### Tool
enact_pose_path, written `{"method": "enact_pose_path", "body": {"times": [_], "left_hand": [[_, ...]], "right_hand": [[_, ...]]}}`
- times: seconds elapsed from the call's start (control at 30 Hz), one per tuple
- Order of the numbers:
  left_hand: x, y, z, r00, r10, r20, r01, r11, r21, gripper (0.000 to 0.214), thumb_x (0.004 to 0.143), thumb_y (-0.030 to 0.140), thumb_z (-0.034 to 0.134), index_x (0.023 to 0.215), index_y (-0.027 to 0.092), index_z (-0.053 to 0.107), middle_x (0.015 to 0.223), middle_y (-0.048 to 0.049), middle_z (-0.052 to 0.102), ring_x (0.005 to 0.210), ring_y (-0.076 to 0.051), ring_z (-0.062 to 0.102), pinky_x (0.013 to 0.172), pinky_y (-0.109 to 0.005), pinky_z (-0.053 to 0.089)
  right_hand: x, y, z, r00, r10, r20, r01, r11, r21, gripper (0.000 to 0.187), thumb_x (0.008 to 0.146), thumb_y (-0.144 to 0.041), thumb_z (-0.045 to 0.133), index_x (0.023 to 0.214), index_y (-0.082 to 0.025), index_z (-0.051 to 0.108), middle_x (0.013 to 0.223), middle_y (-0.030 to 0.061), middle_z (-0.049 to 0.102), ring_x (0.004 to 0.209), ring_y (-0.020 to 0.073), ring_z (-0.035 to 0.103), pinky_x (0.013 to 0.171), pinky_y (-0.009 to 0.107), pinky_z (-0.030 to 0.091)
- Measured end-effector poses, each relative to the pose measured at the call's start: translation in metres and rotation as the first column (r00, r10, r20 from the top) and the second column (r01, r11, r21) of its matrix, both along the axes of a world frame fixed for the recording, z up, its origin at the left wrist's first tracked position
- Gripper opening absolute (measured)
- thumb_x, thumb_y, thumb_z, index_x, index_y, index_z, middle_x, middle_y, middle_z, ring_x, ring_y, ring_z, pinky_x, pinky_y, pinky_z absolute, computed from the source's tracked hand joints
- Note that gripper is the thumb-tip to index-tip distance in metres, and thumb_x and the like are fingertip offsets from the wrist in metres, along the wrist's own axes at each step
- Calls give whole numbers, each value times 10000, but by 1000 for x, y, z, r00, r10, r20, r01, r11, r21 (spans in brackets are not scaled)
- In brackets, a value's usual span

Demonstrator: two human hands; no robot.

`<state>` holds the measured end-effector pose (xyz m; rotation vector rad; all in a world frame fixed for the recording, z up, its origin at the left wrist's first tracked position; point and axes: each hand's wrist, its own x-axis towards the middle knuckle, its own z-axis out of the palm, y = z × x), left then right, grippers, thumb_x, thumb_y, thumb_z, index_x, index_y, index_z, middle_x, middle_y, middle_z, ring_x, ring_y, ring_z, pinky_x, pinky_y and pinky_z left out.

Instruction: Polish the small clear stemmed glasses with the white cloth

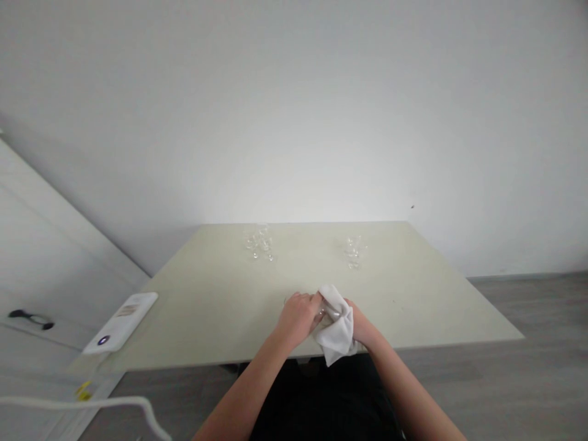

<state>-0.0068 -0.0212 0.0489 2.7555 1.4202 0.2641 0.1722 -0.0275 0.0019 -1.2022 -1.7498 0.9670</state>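
Note:
My left hand (296,315) is closed around a small clear drinking glass (323,312) near the table's front edge. A white cloth (337,337) is bunched against the glass, and part of it hangs over the front edge. My right hand (359,323) grips the cloth from the right, its fingers largely hidden behind the fabric. Only a shiny bit of the glass shows between hand and cloth, so its full shape cannot be made out.
On the pale table (220,306), a cluster of clear glasses (260,242) stands at the back left and a smaller group of glasses (353,250) back right. A flat white device (122,323) lies at the left edge. A white cable (92,403) crosses the lower left.

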Motion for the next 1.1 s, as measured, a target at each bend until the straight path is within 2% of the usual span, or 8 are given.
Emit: {"method": "enact_pose_path", "body": {"times": [0.1, 0.27, 0.37, 0.47, 0.63, 0.77, 0.9, 1.1], "left_hand": [[1, 0, 5, 998, -38, -50, 38, 999, 10, 374, 840, 194, 557, 1207, 148, 503, 938, -109, 694, 922, -260, 647, 859, -375, 435], [6, -3, 11, 995, -80, -65, 78, 996, -39, 435, 846, 237, 565, 1263, 154, 477, 965, -117, 697, 942, -259, 648, 863, -369, 434], [7, -5, 12, 996, -63, -70, 61, 997, -37, 442, 846, 258, 574, 1269, 163, 482, 957, -126, 698, 934, -266, 652, 860, -376, 437], [8, -8, 14, 992, -59, -112, 53, 997, -55, 457, 822, 237, 592, 1261, 158, 492, 913, -123, 705, 893, -271, 665, 829, -374, 451], [10, -13, 18, 992, -69, -108, 67, 998, -16, 449, 849, 289, 564, 1270, 158, 475, 935, -113, 708, 895, -265, 668, 811, -364, 464], [12, -13, 18, 992, -55, -114, 56, 998, 6, 376, 821, 260, 579, 1183, 184, 512, 861, -83, 712, 822, -264, 676, 757, -359, 469], [12, -12, 17, 995, -15, -102, 14, 1000, -17, 440, 791, 263, 610, 1207, 186, 490, 820, -73, 713, 770, -265, 680, 697, -342, 465], [9, -13, 30, 994, -86, -60, 90, 993, 79, 349, 835, 276, 573, 1166, 181, 513, 863, -91, 707, 805, -271, 669, 718, -349, 437]], "right_hand": [[2, 0, 0, 995, 78, 64, -81, 996, 42, 106, 731, -267, 613, 793, -198, 664, 786, 35, 695, 731, 222, 619, 680, 303, 480], [3, -2, 10, 977, -44, 207, 19, 993, 118, 86, 723, -222, 593, 654, -196, 637, 685, 59, 673, 629, 208, 583, 630, 309, 435], [4, -2, 14, 972, 6, 233, -30, 995, 99, 136, 718, -227, 594, 587, -190, 603, 612, 36, 648, 570, 175, 543, 580, 279, 407], [7, -3, 18, 952, 68, 298, -106, 988, 111, 110, 711, -234, 602, 612, -186, 602, 623, 22, 656, 562, 158, 539, 557, 255, 376], [13, -3, 23, 921, 88, 379, -139, 984, 111, 106, 687, -249, 597, 622, -166, 586, 617, 41, 647, 561, 147, 516, 575, 252, 382], [12, -4, 27, 915, 98, 391, -144, 985, 90, 118, 709, -227, 562, 618, -153, 550, 593, 24, 622, 545, 123, 507, 540, 226, 339], [12, -6, 33, 912, 41, 409, -104, 985, 134, 85, 710, -203, 545, 638, -158, 545, 616, 25, 627, 555, 125, 520, 554, 233, 331], [8, -5, 37, 964, 22, 265, -61, 989, 137, 153, 669, -203, 549, 569, -175, 437, 531, -21, 507, 522, 99, 428, 522, 225, 314]]}}
